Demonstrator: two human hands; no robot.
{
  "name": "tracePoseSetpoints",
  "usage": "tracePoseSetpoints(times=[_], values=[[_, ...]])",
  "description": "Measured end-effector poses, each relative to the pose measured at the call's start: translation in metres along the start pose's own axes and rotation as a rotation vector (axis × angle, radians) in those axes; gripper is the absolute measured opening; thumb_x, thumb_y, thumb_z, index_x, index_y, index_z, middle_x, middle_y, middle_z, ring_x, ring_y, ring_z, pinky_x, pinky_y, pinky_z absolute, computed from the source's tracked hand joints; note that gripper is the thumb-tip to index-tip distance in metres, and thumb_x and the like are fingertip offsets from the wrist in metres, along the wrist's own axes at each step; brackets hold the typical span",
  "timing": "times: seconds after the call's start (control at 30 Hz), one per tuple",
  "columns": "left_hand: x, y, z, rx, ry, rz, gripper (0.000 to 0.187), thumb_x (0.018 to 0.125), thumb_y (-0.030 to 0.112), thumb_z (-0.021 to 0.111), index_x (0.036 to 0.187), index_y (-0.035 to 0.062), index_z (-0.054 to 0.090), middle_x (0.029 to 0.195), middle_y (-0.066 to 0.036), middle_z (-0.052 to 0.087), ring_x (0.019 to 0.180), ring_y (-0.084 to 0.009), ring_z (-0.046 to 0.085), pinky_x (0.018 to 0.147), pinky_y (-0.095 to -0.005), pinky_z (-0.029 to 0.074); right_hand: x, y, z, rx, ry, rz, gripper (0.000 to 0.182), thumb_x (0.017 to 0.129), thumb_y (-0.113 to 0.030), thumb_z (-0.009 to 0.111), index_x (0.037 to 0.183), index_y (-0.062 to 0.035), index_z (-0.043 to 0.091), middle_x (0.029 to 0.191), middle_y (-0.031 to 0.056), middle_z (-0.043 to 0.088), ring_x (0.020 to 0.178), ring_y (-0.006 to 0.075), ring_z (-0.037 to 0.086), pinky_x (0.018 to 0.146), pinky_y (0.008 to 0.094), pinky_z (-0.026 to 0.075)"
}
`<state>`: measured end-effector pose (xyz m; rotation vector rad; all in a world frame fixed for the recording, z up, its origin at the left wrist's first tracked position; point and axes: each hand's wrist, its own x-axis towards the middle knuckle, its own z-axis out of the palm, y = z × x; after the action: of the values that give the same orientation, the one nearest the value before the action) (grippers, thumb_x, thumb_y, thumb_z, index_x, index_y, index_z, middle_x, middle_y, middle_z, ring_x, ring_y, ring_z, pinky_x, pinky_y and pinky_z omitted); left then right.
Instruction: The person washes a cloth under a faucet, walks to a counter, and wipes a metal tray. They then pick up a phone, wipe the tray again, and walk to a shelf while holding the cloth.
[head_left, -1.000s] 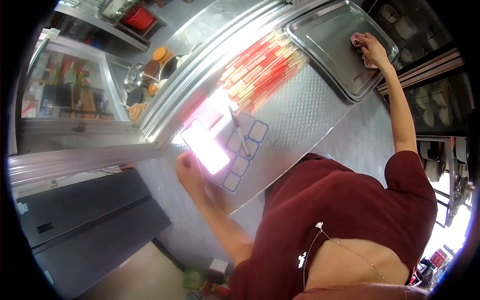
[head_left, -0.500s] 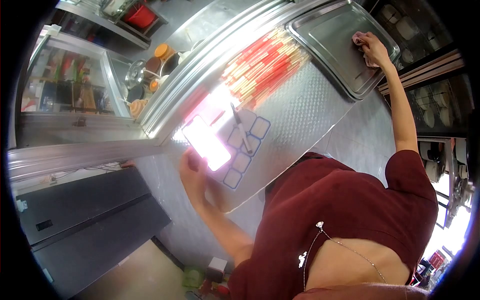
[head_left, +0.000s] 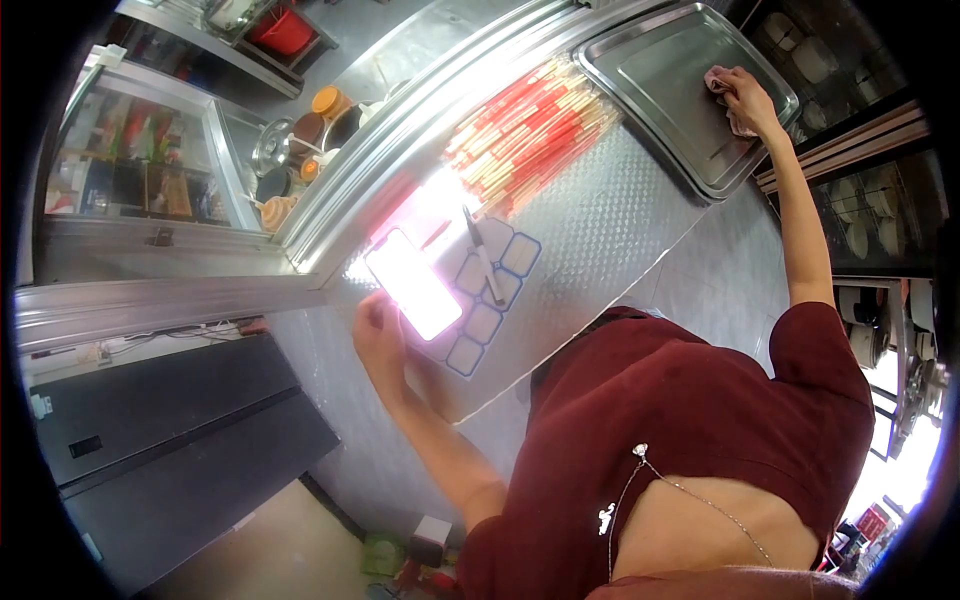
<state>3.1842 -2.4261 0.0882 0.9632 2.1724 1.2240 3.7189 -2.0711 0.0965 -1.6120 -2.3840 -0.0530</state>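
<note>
My right hand point(head_left: 748, 100) is closed around a pinkish cloth point(head_left: 741, 124), pressed onto the right part of a metal tray point(head_left: 650, 75). My left hand point(head_left: 380, 335) is beside the lower left edge of a phone point(head_left: 413, 285) with a glaring white screen. Its fingers are loosely bent, with a gap at the thumb, and hold nothing that I can see. Under and beside the phone lies a sheet of blue-bordered labels point(head_left: 483, 326). A marker pen point(head_left: 484, 258) rests across the labels.
Many chopsticks in red-and-white wrappers point(head_left: 530, 135) lie between the phone and tray. The counter point(head_left: 600, 215) has a textured clear cover. Beyond its metal frame stand jars with orange lids point(head_left: 328, 101). Shelves with dishes point(head_left: 865, 210) are at the right; a dark cabinet point(head_left: 190, 440) is lower left.
My left hand has drawn slightly left, away from the phone's edge. The phone has stayed in place. My right hand and the cloth show almost no movement.
</note>
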Motion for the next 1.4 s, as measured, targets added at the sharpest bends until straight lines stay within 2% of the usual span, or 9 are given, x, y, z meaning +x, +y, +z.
tracePoseSetpoints(times=[0.13,0.3,0.63,0.73,1.03,1.13,1.23,1.3,1.4], values=[[-0.001,-0.002,0.001,-0.016,0.009,0.012,0.017,0.079,0.007,0.054,0.094,0.0008,0.061,0.085,-0.007,0.062,0.078,-0.0153,0.057,0.074,-0.0263,0.044,-0.001,0.003,0.003,-0.002,0.025,-0.029,0.030,0.077,-0.007,0.051,0.106,-0.0049,0.057,0.099,0.0132,0.050,0.095,0.0331,0.051,0.080,0.0384,0.043],[-0.004,0.000,0.002,0.044,0.018,0.061,0.018,0.078,0.008,0.055,0.094,0.0011,0.061,0.083,-0.007,0.061,0.076,-0.0155,0.056,0.071,-0.0272,0.044,0.001,0.011,0.009,-0.037,0.026,-0.013,0.031,0.078,-0.012,0.053,0.109,-0.0112,0.057,0.101,0.0112,0.051,0.099,0.0322,0.051,0.081,0.0400,0.044],[-0.018,0.001,0.004,0.109,0.023,0.097,0.025,0.075,0.010,0.057,0.099,0.0009,0.060,0.085,-0.012,0.060,0.078,-0.0226,0.056,0.072,-0.0318,0.044,-0.001,0.005,0.007,-0.037,0.041,0.010,0.032,0.078,-0.012,0.053,0.109,-0.0117,0.057,0.102,0.0105,0.051,0.100,0.0311,0.051,0.081,0.0394,0.044],[-0.017,-0.003,0.004,0.111,0.021,0.081,0.027,0.076,0.011,0.057,0.101,0.0014,0.060,0.089,-0.013,0.060,0.081,-0.0237,0.057,0.075,-0.0330,0.045,-0.002,-0.001,0.002,-0.022,0.000,0.027,0.035,0.076,-0.008,0.050,0.112,-0.0062,0.054,0.101,0.0134,0.049,0.097,0.0330,0.050,0.082,0.0381,0.042],[-0.015,0.013,0.004,0.123,0.027,0.025,0.025,0.079,0.012,0.056,0.101,0.0025,0.059,0.090,-0.010,0.061,0.081,-0.0206,0.057,0.074,-0.0300,0.045,-0.001,0.011,0.010,0.013,0.062,-0.043,0.034,0.076,-0.006,0.049,0.110,-0.0064,0.056,0.099,0.0132,0.050,0.097,0.0328,0.050,0.082,0.0377,0.042],[-0.015,0.016,0.006,0.114,0.026,0.041,0.026,0.076,0.010,0.056,0.100,0.0027,0.059,0.087,-0.010,0.061,0.078,-0.0202,0.057,0.073,-0.0297,0.045,-0.009,-0.028,-0.010,0.114,-0.057,0.100,0.036,0.075,-0.005,0.050,0.110,-0.0069,0.056,0.100,0.0135,0.051,0.098,0.0331,0.050,0.083,0.0368,0.042],[-0.016,0.013,0.006,0.135,0.001,0.084,0.030,0.072,0.008,0.056,0.101,0.0031,0.058,0.085,-0.010,0.060,0.078,-0.0223,0.056,0.073,-0.0313,0.045,-0.032,-0.066,-0.012,0.145,0.014,-0.140,0.030,0.076,-0.006,0.053,0.105,-0.0084,0.060,0.112,0.0118,0.054,0.103,0.0309,0.052,0.086,0.0343,0.043],[-0.019,0.014,0.006,0.186,-0.019,0.101,0.034,0.069,0.007,0.056,0.103,0.0036,0.057,0.086,-0.011,0.059,0.080,-0.0242,0.056,0.075,-0.0336,0.044,-0.036,-0.081,-0.018,0.221,-0.078,-0.209,0.029,0.075,-0.004,0.051,0.103,-0.0066,0.061,0.109,0.0134,0.054,0.101,0.0320,0.053,0.085,0.0346,0.043],[-0.015,-0.001,0.005,0.316,-0.021,0.322,0.041,0.071,0.002,0.057,0.112,-0.0001,0.052,0.078,-0.004,0.051,0.067,-0.0120,0.050,0.062,-0.0241,0.044,-0.033,-0.080,-0.032,0.333,-0.163,-0.203,0.029,0.075,-0.003,0.049,0.101,-0.0066,0.062,0.109,0.0154,0.054,0.100,0.0325,0.053,0.085,0.0336,0.043]])
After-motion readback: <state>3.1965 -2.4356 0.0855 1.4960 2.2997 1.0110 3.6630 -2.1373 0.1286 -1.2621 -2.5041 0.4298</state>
